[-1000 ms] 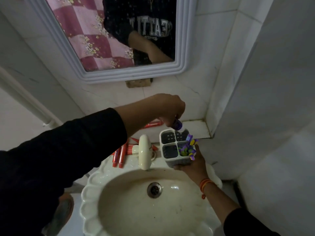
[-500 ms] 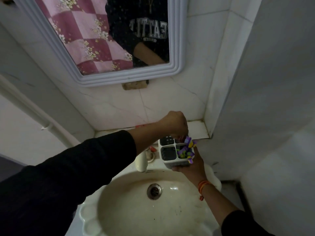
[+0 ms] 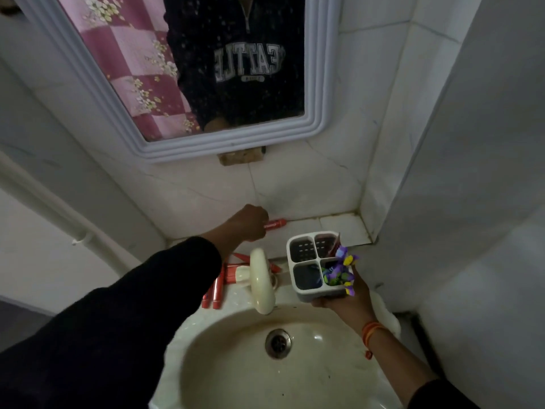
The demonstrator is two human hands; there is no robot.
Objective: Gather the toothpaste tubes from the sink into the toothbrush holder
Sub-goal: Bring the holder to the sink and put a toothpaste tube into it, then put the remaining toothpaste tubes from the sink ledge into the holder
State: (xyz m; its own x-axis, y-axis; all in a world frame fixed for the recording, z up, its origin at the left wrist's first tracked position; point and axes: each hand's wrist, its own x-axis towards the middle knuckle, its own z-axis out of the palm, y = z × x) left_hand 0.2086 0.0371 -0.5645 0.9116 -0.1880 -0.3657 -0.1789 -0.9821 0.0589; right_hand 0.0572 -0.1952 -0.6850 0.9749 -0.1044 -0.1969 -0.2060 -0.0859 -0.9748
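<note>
Left hand [image 3: 249, 221] moved from holder [image 3: 317, 262] to ledge, gripping red tube [image 3: 275, 223]

Single head-worn view, steeply down, close over the sink [image 3: 295, 388]

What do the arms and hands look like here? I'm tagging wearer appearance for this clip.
Both hands are bare, with no gloves. The left hand comes out of a long black sleeve. The right hand has orange and red thread bands at the wrist, and a dark sleeve pushed further up the forearm.
</note>
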